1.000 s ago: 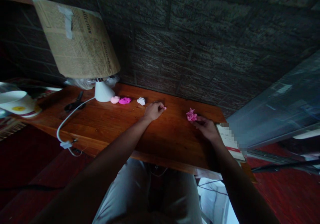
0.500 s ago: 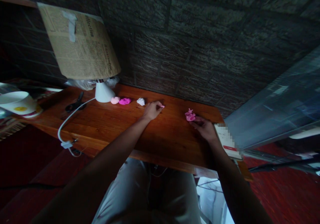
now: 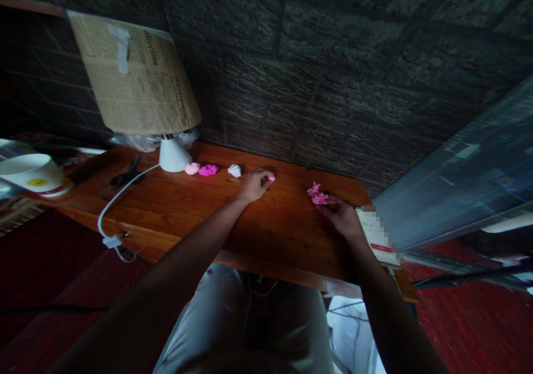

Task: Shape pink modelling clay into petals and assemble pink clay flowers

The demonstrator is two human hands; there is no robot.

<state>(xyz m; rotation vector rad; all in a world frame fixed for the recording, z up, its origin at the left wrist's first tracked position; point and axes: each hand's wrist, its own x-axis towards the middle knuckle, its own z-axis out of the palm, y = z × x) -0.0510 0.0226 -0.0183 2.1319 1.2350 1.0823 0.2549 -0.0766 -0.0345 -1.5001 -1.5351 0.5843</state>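
Note:
Between the fingertips of my left hand [image 3: 257,185] is a small pink piece of what looks like modelling clay [image 3: 271,178], just above the wooden table [image 3: 275,224]. My right hand [image 3: 342,214] pinches a pink, petal-like clay figure [image 3: 318,195] by its right side; its exact shape is too blurred to tell. Left of my left hand lies a white clay lump [image 3: 235,170]. Beyond it a magenta clay lump [image 3: 208,170] touches a pale pink clay lump [image 3: 192,168].
A lamp [image 3: 175,154] with a newspaper-patterned shade stands at the left, its white cable hanging over the front edge. Black scissors [image 3: 127,176] and a paper cup [image 3: 37,175] lie further left. A booklet [image 3: 377,235] rests at the right end. A brick wall [image 3: 291,85] rises behind.
The pink figure in my right hand has tilted, its upper part now leaning left. My left hand has barely moved, still with the small pink piece.

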